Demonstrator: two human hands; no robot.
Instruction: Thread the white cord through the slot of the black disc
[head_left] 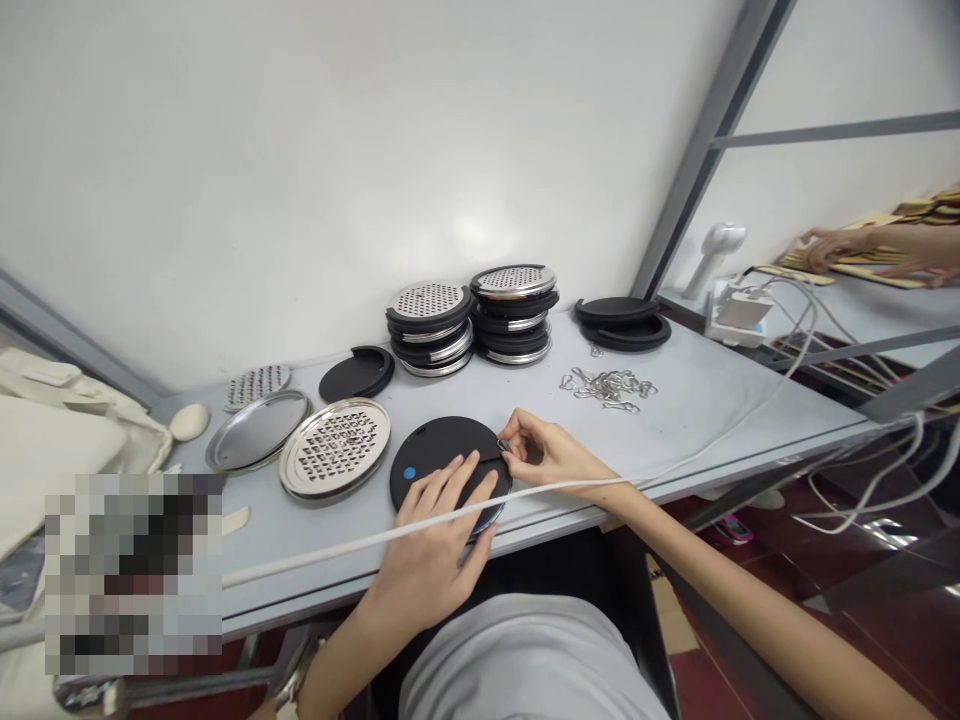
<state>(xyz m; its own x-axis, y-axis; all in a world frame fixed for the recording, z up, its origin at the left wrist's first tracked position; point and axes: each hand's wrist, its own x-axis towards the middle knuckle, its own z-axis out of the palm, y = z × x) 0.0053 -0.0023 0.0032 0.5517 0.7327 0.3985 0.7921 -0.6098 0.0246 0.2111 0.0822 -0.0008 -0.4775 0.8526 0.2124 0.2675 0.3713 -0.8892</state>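
Note:
A round black disc (pixel 442 440) with a blue dot lies flat on the table near its front edge. My left hand (pixel 435 540) rests on it, fingers stretched out over its surface and the thumb by the near rim. At the disc's right edge, my right hand (pixel 551 455) pinches a small metal clip (pixel 502 444) between thumb and fingertips. Whether the clip is hooked to the disc I cannot tell. Just left of the disc is a round metal grater plate (pixel 337 447). A loose pile of small metal clips (pixel 611 386) lies to the right.
A white cable (pixel 360 543) crosses in front of my hands. Behind stand two stacks of graters in black holders (pixel 431 325), (pixel 517 310). Black holders (pixel 626 325) lie at the right, metal plates (pixel 259 430) at the left. Another person's hand (pixel 832 247) shows beyond the frame.

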